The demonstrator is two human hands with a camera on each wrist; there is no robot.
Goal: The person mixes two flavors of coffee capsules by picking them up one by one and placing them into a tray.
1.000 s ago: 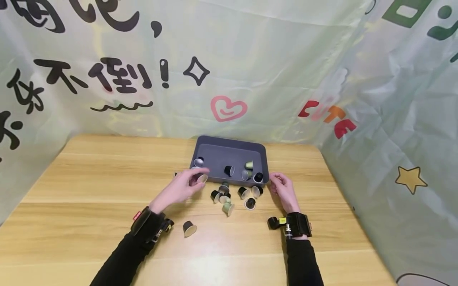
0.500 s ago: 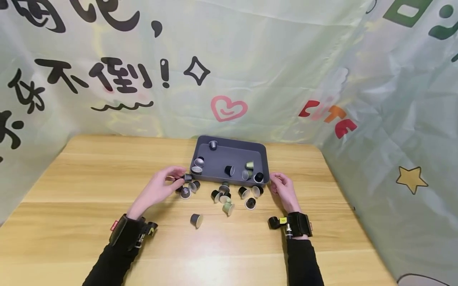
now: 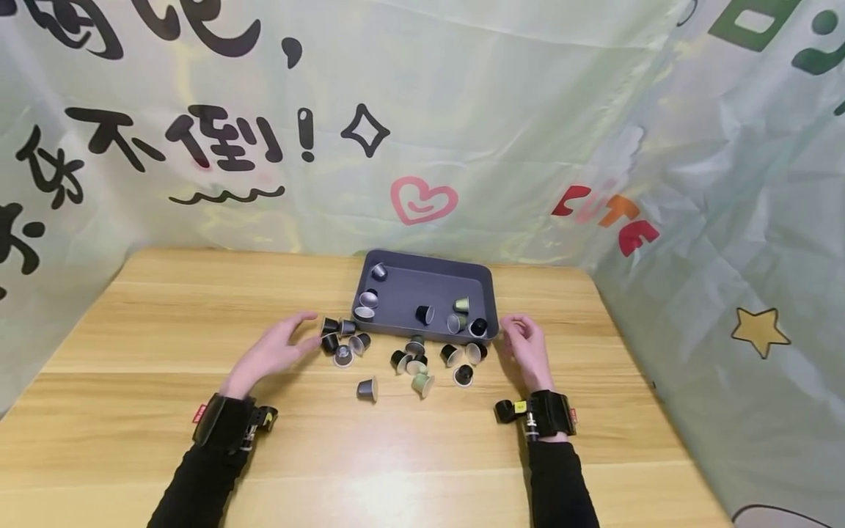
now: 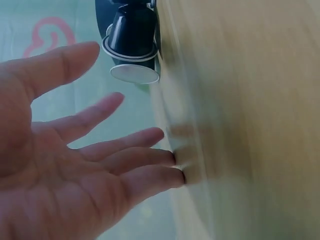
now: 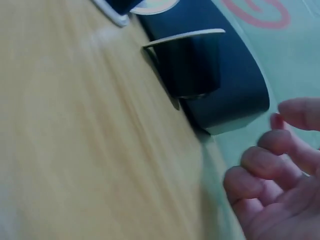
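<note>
My left hand [image 3: 273, 352] is empty beside a cluster of coffee capsules left of the tray, its fingers spread with a gap between thumb and fingertips. Nearest to it are a black capsule [image 3: 330, 326] and another black capsule [image 3: 329, 344]. In the left wrist view a dark capsule [image 4: 134, 31] stands beyond the thumb. My right hand [image 3: 526, 348] rests by the front right corner of the dark grey tray [image 3: 422, 258], fingers loosely curled and holding nothing. The right wrist view shows a black capsule [image 5: 187, 65] against the tray wall.
Inside the tray lie several capsules, among them a silver-grey capsule [image 3: 379, 272] at the back left. More sit before its front edge, including a green capsule [image 3: 422, 383]. A lone grey capsule [image 3: 367, 389] lies nearer the person. A printed cloth [image 3: 330, 220] hangs behind the table.
My left hand has let go of a capsule and drawn back left from the tray. A capsule has appeared at the tray's back left and shifted. The lone capsule has rolled away from me.
</note>
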